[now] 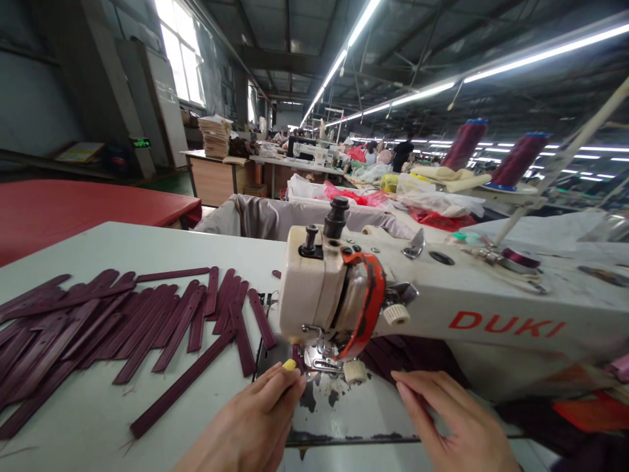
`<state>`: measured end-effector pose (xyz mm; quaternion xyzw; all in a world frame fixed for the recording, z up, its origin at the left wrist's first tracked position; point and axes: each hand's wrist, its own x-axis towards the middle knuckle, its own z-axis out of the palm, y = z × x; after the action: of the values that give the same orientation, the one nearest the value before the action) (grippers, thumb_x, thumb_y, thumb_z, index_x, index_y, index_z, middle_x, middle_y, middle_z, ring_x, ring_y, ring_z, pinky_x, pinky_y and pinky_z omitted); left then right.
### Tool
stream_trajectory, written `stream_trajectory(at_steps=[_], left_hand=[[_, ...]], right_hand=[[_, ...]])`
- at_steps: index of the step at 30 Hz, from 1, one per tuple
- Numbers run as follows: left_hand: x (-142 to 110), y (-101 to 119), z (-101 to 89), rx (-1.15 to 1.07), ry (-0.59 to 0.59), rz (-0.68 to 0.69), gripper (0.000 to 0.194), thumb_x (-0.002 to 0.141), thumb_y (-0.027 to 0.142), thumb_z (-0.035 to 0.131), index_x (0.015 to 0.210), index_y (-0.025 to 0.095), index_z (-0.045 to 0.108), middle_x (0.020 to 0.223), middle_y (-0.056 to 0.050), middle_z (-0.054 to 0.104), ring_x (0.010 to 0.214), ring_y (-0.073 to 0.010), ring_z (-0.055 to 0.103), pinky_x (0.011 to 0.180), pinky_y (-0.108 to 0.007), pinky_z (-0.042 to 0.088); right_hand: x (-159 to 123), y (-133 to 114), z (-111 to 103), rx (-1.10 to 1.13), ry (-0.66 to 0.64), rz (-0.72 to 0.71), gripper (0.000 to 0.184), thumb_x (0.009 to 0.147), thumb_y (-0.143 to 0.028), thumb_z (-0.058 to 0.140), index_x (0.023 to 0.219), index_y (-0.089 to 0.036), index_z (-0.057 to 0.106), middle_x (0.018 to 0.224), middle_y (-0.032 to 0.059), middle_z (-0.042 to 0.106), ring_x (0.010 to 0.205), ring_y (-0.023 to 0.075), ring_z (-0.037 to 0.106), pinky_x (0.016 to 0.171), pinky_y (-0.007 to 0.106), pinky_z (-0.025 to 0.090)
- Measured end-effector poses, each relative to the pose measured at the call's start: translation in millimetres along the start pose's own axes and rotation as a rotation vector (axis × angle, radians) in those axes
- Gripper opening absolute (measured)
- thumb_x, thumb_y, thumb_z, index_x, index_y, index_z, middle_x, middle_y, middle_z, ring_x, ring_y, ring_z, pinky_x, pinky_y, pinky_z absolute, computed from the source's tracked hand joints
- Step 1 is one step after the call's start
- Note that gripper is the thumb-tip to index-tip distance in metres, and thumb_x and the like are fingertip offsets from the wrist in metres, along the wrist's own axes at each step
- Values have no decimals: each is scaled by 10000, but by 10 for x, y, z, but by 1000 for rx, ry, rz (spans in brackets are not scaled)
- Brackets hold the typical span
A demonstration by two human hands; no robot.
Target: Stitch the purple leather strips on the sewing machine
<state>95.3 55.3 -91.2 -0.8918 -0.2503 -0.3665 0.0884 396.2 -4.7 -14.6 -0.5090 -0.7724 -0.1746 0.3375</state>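
From the head view, both hands sit at the machine (393,308) — left hand (255,419) pinching something yellow beside the presser foot (322,359), right hand (457,426) open and flat. Maroon strips (122,328) lie left. Best keep fingertips clear of the needle — feed straight.

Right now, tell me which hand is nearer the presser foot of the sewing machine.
Left. The left hand has its fingertips just left of the presser foot, almost touching it. The right hand lies flat on the machine bed further off to the right.
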Motion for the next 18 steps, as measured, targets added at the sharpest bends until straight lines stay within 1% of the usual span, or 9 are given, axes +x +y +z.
stream_trajectory(at_steps=[3, 5, 8, 10, 13, 14, 15, 17, 18], left_hand=[[-46, 19, 73, 42, 40, -22, 562, 995, 122, 237, 1544, 153, 354, 1455, -77, 564, 1275, -212, 586, 1077, -285, 462], [-8, 47, 35, 23, 33, -47, 543, 1005, 150, 254, 1536, 173, 367, 1452, -60, 562, 1280, -199, 577, 1065, -244, 468], [152, 53, -177, -80, -48, -29, 493, 984, 180, 337, 1456, 203, 477, 1361, -54, 620, 1236, -196, 603, 1053, -230, 485], [303, -20, -376, -107, -114, -41, 470, 948, 127, 351, 1354, 199, 577, 1244, -67, 672, 1167, -204, 639, 1060, -283, 498], [556, -276, -562, -29, -207, -179, 475, 894, 29, 322, 1166, 162, 688, 1140, -106, 694, 1075, -244, 666, 1022, -410, 531], [638, -378, -560, 3, -234, -215, 455, 886, 22, 322, 1085, 155, 710, 1135, -120, 693, 1039, -262, 670, 1000, -465, 532], [714, -474, -526, 17, -315, -217, 415, 905, 41, 345, 1059, 152, 714, 1168, -131, 686, 1034, -281, 667, 987, -507, 526], [832, -622, -393, 4, -356, -169, 359, 933, 77, 388, 995, 190, 723, 1111, -92, 713, 936, -253, 687, 942, -475, 547], [869, -669, -318, 0, -376, -147, 327, 947, 99, 424, 1016, 214, 722, 1090, -65, 724, 913, -234, 692, 958, -455, 539]], right_hand=[[3, 34, 70, 15, -31, 28, 158, 1027, -277, 508, 1040, -243, 662, 871, -5, 716, 778, 137, 701, 766, 251, 549], [6, 47, 107, 26, -51, 49, 158, 1028, -272, 502, 1053, -246, 655, 879, -4, 710, 791, 141, 698, 765, 258, 549], [12, 67, 100, 32, -72, 75, 162, 1023, -256, 493, 1042, -248, 654, 881, 1, 705, 791, 151, 696, 752, 270, 557], [22, 83, 47, 31, -95, 74, 155, 1008, -248, 508, 1040, -253, 659, 904, 7, 710, 805, 163, 697, 751, 283, 563], [108, 96, -18, 38, -128, 111, 189, 990, -230, 498, 1051, -250, 676, 947, 27, 719, 867, 196, 698, 784, 331, 567], [170, 94, -5, 40, -156, 137, 214, 987, -220, 482, 1054, -242, 684, 967, 38, 725, 892, 213, 700, 808, 357, 566], [252, 89, 35, 40, -201, 163, 237, 981, -205, 468, 1052, -230, 693, 982, 51, 732, 910, 232, 702, 829, 386, 564], [462, 66, 199, 34, -308, 175, 255, 971, -184, 467, 1030, -209, 715, 1004, 78, 747, 935, 267, 709, 853, 424, 559], [580, 49, 312, 31, -353, 161, 242, 970, -185, 485, 1011, -204, 722, 1009, 87, 750, 937, 275, 711, 852, 427, 560]])
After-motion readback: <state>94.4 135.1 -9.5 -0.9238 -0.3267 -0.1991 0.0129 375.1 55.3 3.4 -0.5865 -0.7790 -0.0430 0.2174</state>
